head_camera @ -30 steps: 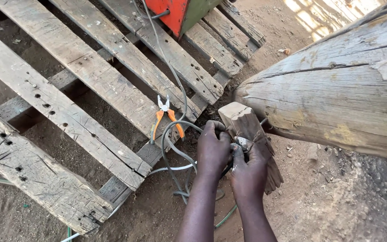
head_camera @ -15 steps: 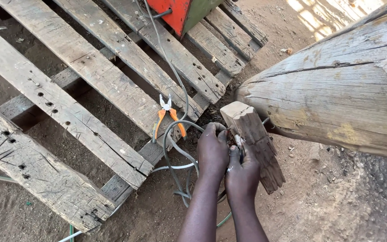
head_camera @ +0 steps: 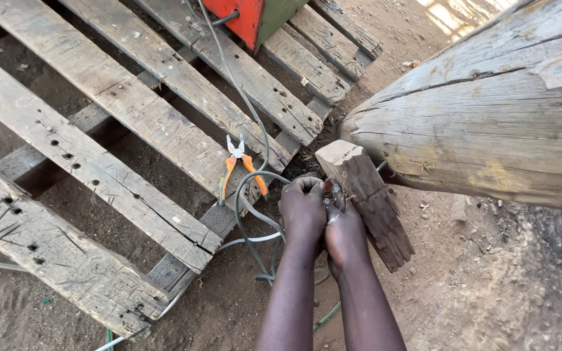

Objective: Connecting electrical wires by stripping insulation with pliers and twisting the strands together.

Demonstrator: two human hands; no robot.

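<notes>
Left hand [head_camera: 304, 211] grips grey cable [head_camera: 250, 195]; right hand [head_camera: 345, 231] closed beside it, contents hidden; pliers [head_camera: 242, 166] at ten o'clock.

Grey cable [head_camera: 245, 195]: thin, flexible, looped on the dirt beside the pallet edge, one end gripped between both hands. Wooden block [head_camera: 367, 201]: short, weathered, square-cut, tilted, upper end leaning against the large log, touching the hands' knuckles.

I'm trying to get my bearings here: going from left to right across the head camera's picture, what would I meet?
Wooden pallet → orange-handled pliers → left hand → right hand → short wooden block → big log.
</notes>
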